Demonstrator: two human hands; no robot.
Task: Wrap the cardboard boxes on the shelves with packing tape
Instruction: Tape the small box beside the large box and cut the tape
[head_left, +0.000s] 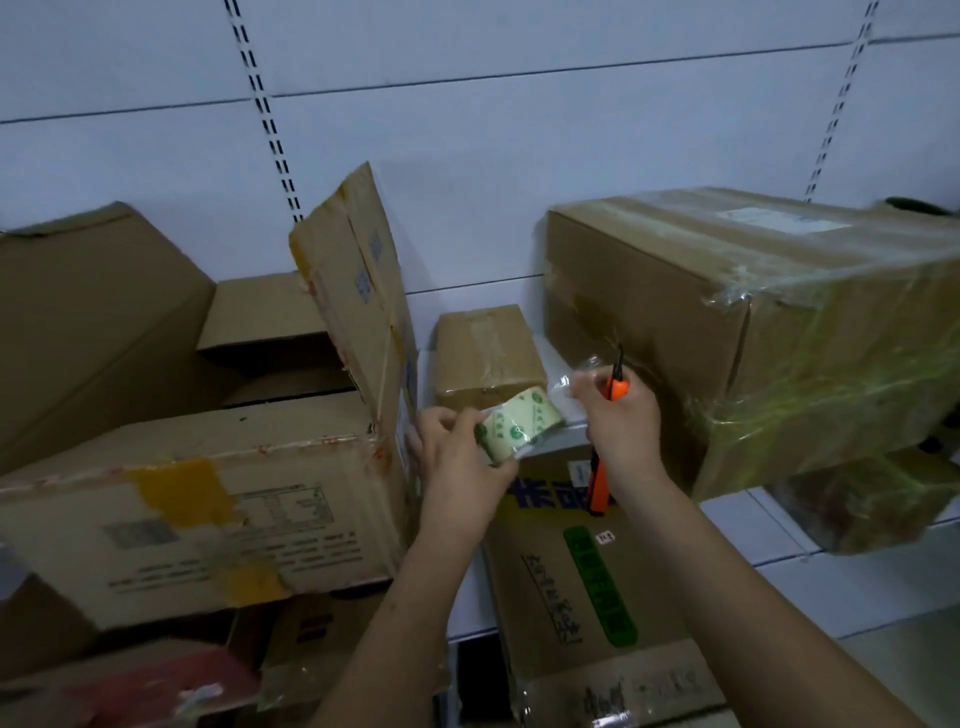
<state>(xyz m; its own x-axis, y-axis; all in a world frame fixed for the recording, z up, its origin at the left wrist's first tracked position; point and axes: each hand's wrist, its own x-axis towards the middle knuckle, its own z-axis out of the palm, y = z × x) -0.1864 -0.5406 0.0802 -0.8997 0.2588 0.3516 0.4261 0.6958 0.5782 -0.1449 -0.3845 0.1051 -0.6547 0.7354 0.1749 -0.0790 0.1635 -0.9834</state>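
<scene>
Tape being drawn off for the next box. The left hand (457, 441) grips the roll of packing tape (519, 423) in front of the small box (485, 353) on the shelf (779, 525). The right hand (618, 410) pinches the free tape end (576, 376) while its curled fingers also hold an orange utility knife (605, 441). The large box (753, 322) at right already shows glossy wrap; the open box (197, 519) at left shows only old scraps. Next, judging from this, the strip needs lengthening, then pressing onto 1 unwrapped box and cutting.
</scene>
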